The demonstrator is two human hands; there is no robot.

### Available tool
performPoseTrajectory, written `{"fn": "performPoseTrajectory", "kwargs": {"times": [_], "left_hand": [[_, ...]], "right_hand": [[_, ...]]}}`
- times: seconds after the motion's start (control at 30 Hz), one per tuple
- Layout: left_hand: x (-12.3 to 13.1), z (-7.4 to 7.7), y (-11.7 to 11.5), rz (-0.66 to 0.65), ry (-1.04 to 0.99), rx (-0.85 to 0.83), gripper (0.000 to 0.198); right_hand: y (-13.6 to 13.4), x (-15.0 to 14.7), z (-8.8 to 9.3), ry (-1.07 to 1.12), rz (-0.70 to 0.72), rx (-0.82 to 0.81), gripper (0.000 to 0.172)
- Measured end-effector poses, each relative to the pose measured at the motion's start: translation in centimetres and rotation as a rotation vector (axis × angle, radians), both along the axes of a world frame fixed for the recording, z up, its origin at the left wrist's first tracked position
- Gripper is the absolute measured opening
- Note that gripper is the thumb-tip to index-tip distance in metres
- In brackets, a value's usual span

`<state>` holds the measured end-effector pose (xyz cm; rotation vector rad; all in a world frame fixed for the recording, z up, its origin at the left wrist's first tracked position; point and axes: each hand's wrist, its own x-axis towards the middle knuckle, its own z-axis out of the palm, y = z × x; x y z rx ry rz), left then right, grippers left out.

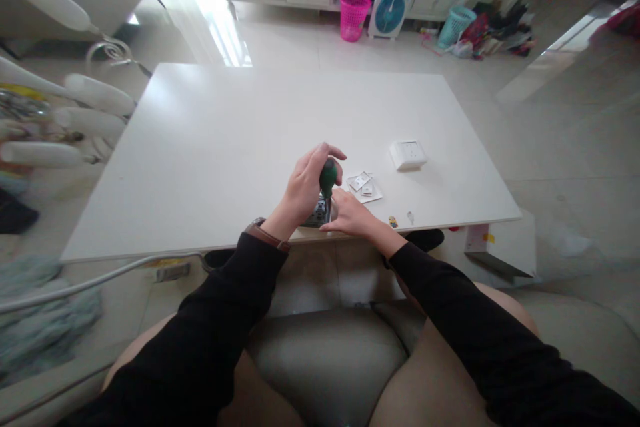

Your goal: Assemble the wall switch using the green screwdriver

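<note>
My left hand (306, 185) is wrapped round the green handle of a screwdriver (328, 178) that stands upright, tip down, on a small grey part (317, 215) near the front edge of the white table (250, 127). My right hand (350, 213) is closed on the right side of that part and steadies it. Just right of my hands lie small white plastic pieces (365, 185). Farther right sits a white wall switch (408, 154). Two tiny items, perhaps screws (401, 219), lie at the table's front edge.
A pink basket (353, 15), a blue-and-white fan (389, 10) and a teal basket (454, 26) stand on the floor by white drawers at the back. White rounded objects (95, 93) are at the left. A mop (45, 320) lies lower left.
</note>
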<state>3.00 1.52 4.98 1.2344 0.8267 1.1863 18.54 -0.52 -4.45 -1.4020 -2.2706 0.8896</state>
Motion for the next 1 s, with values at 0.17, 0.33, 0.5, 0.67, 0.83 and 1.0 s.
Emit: {"fn": "performPoseTrajectory", "kwargs": {"times": [0.17, 0.33, 0.5, 0.67, 0.83, 1.0], "left_hand": [[-0.15, -0.05, -0.15, -0.028, -0.031, 0.017, 0.040], [-0.21, -0.47, 0.20, 0.004, 0.003, 0.027, 0.043], [0.04, -0.21, 0.24, 0.023, 0.016, -0.015, 0.054], [-0.08, -0.05, -0.09, -0.002, -0.038, 0.022, 0.046], [-0.32, -0.29, -0.06, -0.018, -0.038, 0.023, 0.042], [-0.15, -0.53, 0.23, 0.009, -0.001, 0.008, 0.047]], "right_hand": [[0.15, 0.08, -0.19, 0.001, 0.001, 0.011, 0.068], [0.04, 0.05, -0.21, -0.021, -0.013, 0.023, 0.065], [0.05, -0.04, 0.11, -0.019, -0.010, -0.005, 0.066], [0.07, -0.17, 0.50, -0.043, -0.014, -0.006, 0.066], [-0.07, -0.18, 0.49, -0.044, -0.023, 0.010, 0.066], [-0.14, -0.16, 0.43, -0.071, -0.021, 0.005, 0.063]]}}
